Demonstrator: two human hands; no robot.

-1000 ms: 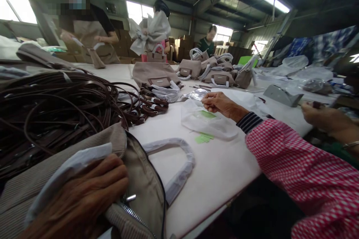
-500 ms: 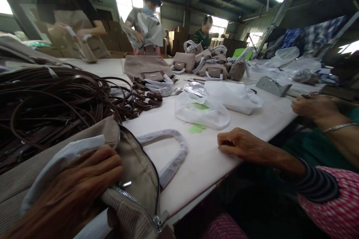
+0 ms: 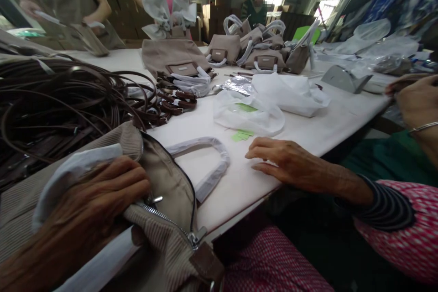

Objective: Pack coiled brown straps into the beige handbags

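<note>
A beige corduroy handbag (image 3: 167,232) lies at the lower left with its zipper undone, so its lining (image 3: 164,173) shows. My left hand (image 3: 102,191) is closed on the near edge of its opening; the thumb is hidden. One paper-wrapped handle (image 3: 77,175) arcs behind that hand, while the other wrapped handle (image 3: 219,164) rests on the table past the bag. Over the table's front edge, my right hand (image 3: 287,162) holds nothing, its thumb and fingers apart. Just beyond its fingertips are small green paper slips (image 3: 242,135).
Brown leather straps (image 3: 78,96) are heaped at the left. White plastic bags (image 3: 287,93) and a grey tape dispenser (image 3: 345,78) lie farther back, behind them several finished handbags (image 3: 263,59). A co-worker's hand (image 3: 419,100) is at the right edge; other people stand across the table.
My right hand has moved left towards the handbag, and its fingers have spread from a closed shape. My left hand keeps its hold. The view has tipped downward.
</note>
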